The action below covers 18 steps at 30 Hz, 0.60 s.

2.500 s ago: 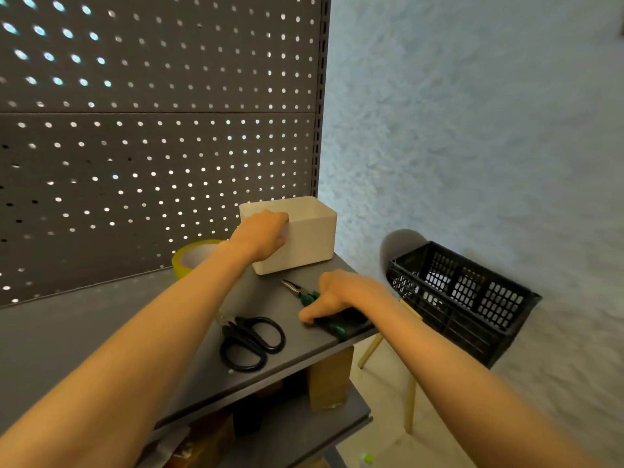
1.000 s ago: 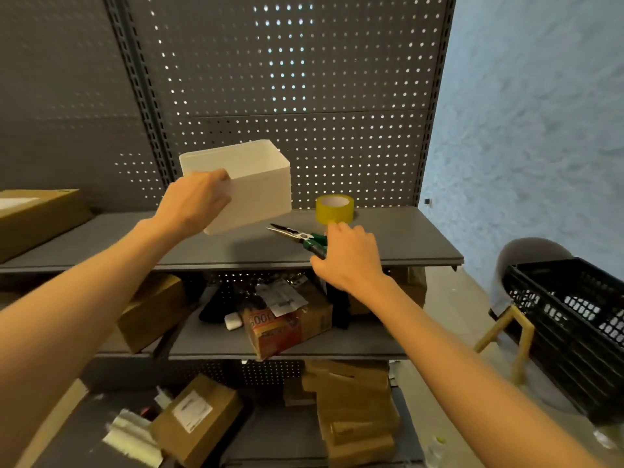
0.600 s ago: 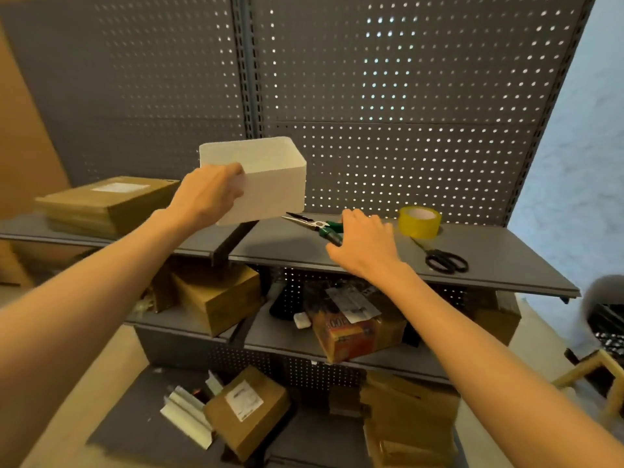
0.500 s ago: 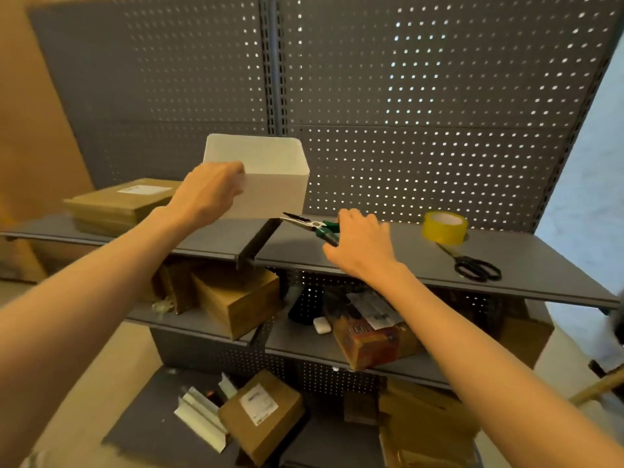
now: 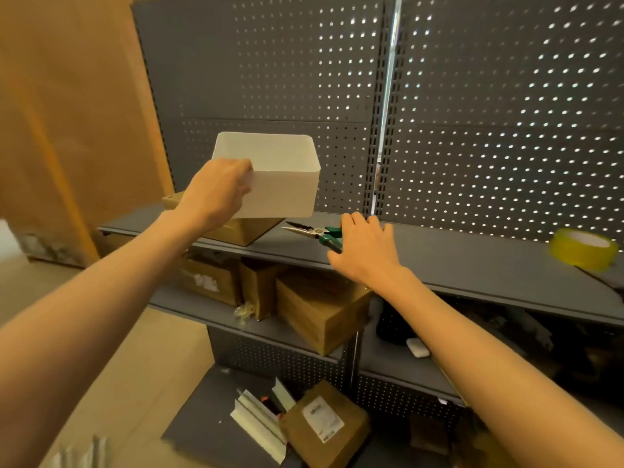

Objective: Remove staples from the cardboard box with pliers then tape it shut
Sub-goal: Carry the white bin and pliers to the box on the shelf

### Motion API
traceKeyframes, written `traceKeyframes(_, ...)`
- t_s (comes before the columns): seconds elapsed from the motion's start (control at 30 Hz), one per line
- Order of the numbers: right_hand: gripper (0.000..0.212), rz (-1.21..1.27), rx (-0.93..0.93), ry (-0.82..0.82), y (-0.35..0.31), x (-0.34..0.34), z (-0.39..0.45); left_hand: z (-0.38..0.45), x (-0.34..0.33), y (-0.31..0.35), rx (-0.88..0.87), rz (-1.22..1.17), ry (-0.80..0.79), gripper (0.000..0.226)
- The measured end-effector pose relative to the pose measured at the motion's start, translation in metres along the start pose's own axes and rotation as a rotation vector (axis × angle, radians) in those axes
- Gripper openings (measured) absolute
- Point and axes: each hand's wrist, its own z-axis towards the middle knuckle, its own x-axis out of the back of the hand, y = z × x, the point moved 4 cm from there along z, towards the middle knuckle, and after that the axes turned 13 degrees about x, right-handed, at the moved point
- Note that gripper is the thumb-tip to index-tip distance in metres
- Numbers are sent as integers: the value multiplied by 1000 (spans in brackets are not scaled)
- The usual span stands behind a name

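My left hand (image 5: 219, 192) grips the near left rim of an open white bin (image 5: 282, 184) and holds it in the air just above a flat cardboard box (image 5: 244, 231) on the grey top shelf (image 5: 472, 261). My right hand (image 5: 366, 246) grips the green handles of long-nose pliers (image 5: 312, 231), whose jaws point left over the shelf. A roll of yellow tape (image 5: 584, 247) stands on the shelf at the far right.
A perforated grey back panel (image 5: 472, 113) rises behind the shelf. Several cardboard boxes (image 5: 320, 309) fill the middle shelf, and another labelled box (image 5: 324, 425) lies on the bottom one beside pale strips. A brown board (image 5: 67, 113) stands at the left.
I have carried the white bin and the pliers leftward along the shelf, away from the tape and scissors. The bin now hangs over the flat cardboard box.
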Motion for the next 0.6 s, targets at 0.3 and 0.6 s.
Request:
traceKeyframes(0.3, 56, -11, 53, 22, -41, -33, 101, 53, -32, -98, 66, -24, 52, 16)
traceKeyframes(0.6, 54, -3, 67, 106, -65, -70, 238, 133, -67, -199, 87, 48, 3, 16)
